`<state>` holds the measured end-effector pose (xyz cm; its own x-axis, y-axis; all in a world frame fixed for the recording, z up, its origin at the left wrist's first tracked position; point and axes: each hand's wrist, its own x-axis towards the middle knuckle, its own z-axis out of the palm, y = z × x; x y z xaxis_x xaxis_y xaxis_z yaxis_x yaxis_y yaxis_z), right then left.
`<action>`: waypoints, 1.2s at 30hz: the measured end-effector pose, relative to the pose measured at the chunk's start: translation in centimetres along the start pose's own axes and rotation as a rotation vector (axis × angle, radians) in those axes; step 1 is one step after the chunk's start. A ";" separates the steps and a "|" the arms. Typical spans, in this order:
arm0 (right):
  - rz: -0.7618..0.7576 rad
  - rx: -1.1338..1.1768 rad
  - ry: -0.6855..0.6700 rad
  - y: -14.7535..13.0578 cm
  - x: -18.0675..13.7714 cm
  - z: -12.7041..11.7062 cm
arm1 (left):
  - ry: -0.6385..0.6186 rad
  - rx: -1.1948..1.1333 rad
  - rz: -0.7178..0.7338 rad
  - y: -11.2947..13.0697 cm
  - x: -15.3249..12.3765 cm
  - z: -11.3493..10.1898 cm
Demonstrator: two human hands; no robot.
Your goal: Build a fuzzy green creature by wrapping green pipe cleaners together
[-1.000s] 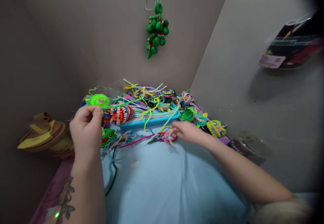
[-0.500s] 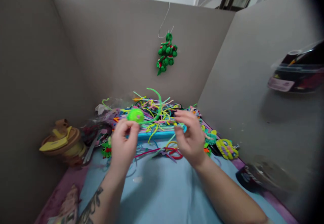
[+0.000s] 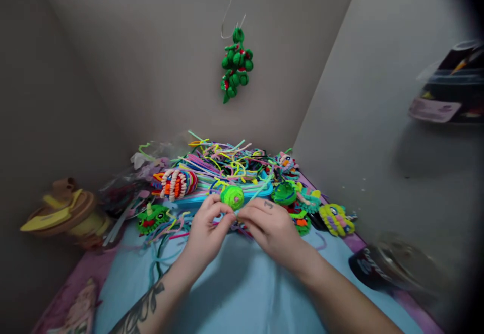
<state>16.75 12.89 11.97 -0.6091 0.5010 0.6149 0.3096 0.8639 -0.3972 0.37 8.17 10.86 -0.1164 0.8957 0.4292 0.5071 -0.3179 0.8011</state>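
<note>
My left hand and my right hand meet over the light blue cloth. Together their fingertips pinch a small neon green pipe-cleaner coil with a pink centre. Just behind it lies a blue tray heaped with loose pipe cleaners of many colours. A striped orange and white coiled figure sits left of the tray. A green frog-like figure lies on the cloth to my left hand's left.
Several finished pipe-cleaner figures line the right side of the cloth. A green pipe-cleaner ornament hangs on the grey back wall. A brown and yellow object stands at the left. A dark round lid lies at the right.
My right hand left the pipe cleaners on the cloth and joined my left hand. Both hands came down and closer together, now holding the green coil between them.
</note>
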 end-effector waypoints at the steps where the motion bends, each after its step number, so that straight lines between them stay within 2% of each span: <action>1: -0.017 0.024 -0.036 0.1 0.1 -0.3 | -0.019 -0.001 0.004 0.1 0.0 -0.1; 4: -0.036 0.110 -0.086 0.2 0.3 -1.3 | -0.069 -0.030 0.013 0.2 0.1 -0.4; 6: -0.014 0.165 -0.047 0.2 0.4 -1.9 | -0.095 -0.111 0.001 -0.1 0.2 -0.5; 11: 0.127 0.305 0.098 0.1 0.8 -2.5 | -0.032 -0.542 -0.124 -1.8 0.4 -0.3; 15: 0.219 0.385 0.000 0.0 1.0 -2.1 | -0.101 -0.698 -0.172 -2.5 0.3 -0.1; 17: 0.256 0.431 -0.035 -0.1 1.0 -1.6 | -0.096 -0.683 -0.182 -2.7 0.4 -0.1; 21: 0.316 0.486 -0.005 0.1 0.9 -0.5 | 0.009 -0.567 -0.194 -3.0 0.8 0.1; 25: 0.395 0.620 -0.007 0.5 0.8 0.7 | 0.090 -0.434 -0.140 -3.3 1.0 0.3; 28: 0.431 0.731 -0.030 0.5 0.8 1.0 | 0.041 -0.386 -0.106 -3.2 1.0 0.3; 31: 0.429 0.742 -0.079 0.2 0.7 0.9 | 0.001 -0.396 -0.080 -2.9 0.8 -0.1; 36: 0.335 0.647 -0.181 -0.3 0.5 0.4 | -0.134 -0.083 0.040 -2.7 0.5 -1.7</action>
<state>16.07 12.89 12.17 -0.6857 0.6673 0.2906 0.0430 0.4357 -0.8991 -2.46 8.98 9.63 0.0205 0.9137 0.4059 0.4359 -0.3736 0.8188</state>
